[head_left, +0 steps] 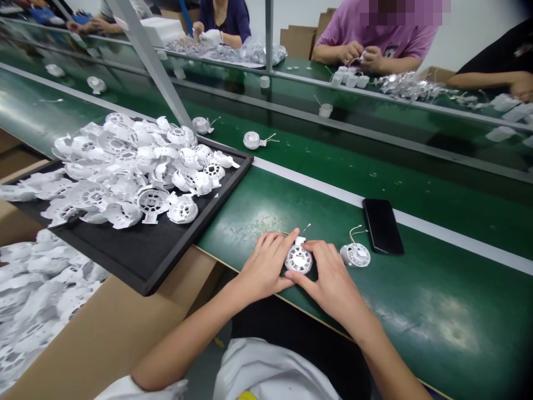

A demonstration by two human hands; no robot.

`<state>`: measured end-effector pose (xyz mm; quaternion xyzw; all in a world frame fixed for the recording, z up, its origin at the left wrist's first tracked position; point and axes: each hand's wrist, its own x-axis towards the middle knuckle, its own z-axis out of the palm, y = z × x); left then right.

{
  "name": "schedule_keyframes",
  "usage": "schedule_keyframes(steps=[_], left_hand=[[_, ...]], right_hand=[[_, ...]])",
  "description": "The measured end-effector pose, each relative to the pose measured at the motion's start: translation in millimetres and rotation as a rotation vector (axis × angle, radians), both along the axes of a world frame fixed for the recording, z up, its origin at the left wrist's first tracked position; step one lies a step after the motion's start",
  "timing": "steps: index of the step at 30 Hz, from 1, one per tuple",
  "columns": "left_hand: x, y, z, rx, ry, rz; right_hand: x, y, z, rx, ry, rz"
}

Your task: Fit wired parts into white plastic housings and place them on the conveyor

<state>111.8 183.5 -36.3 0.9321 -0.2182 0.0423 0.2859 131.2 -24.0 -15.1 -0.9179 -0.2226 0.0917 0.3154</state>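
Between my two hands, near the front edge of the green table, is a round white plastic housing [298,259] with a vented face turned up and a short neck pointing away from me. My left hand [268,261] grips its left side, fingers reaching toward the neck. From the right, my right hand [327,272] closes on it, thumb at the lower rim and forefinger near the neck. A thin wire end shows beyond the neck. To the right of my right hand lies a similar white unit [357,255] with thin wires.
A black tray [183,244] heaped with white plastic shells [137,161] is on the left, above a cardboard box [104,333] of more shells. A black phone [382,226] lies at right. White units [251,140] sit on the belt beyond the pale strip. Co-workers [378,39] sit opposite.
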Motion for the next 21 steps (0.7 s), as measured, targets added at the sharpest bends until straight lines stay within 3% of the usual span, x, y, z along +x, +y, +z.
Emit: schedule_keyframes(steps=[3,6,8,13,17,19,21], left_hand=[[1,2,1.8,0.007,0.003,0.003],[-1,8,9.6,-0.096,0.085,-0.051],[-2,14,15.3,-0.251,0.203,-0.042],[11,15,28.2,-0.814,0.645,0.17],[32,-12,49.1,-1.127,0.785,0.01],[57,-26,58.7,-1.122,0.779,-0.104],[98,-37,66.5,-0.889,0.594,-0.079]], right_hand=[[-1,2,-6.6,-0.026,-0.09,0.011],[-7,5,-12.5,0.0,-0.172,-0.026],[-10,6,-12.8,0.044,-0.238,-0.045],[-4,13,6.5,0.217,-0.576,-0.014],[13,-1,33.6,0.259,-0.806,-0.041],[25,-21,38.9,0.204,-0.842,-0.063],[36,-50,35.6,0.09,-0.814,-0.084]])
